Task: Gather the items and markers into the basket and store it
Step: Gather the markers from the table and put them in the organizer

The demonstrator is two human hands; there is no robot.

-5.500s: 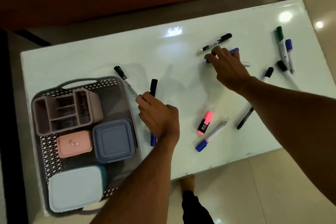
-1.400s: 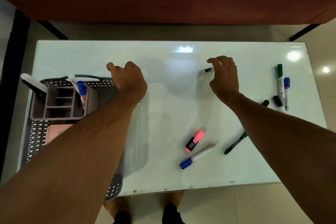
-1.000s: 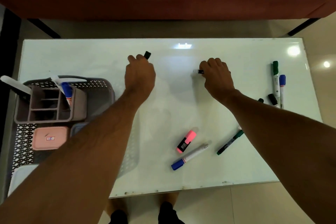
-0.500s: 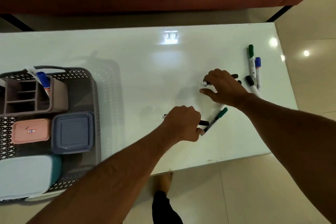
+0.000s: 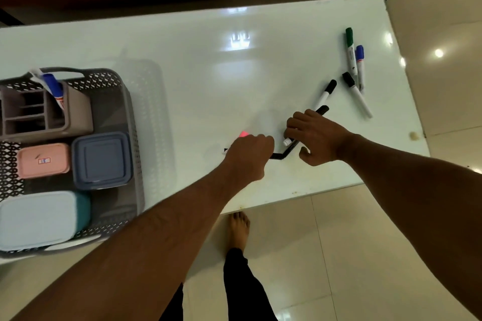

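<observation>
Holding boxes and an organizer, basket (image 5: 135,138) sits; both grips (image 5: 247,154) (image 5: 315,138) clutch markers (image 5: 292,148).

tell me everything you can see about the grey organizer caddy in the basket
The grey organizer caddy is a boxy plastic holder in a dull taupe-grey, open at the top and split into several compartments. It stands upright in the far end of the perforated grey basket. A blue-capped marker stands tilted in its right compartment; the other compartments look dark. A pink box sits just before it. Neither hand touches it.
</observation>
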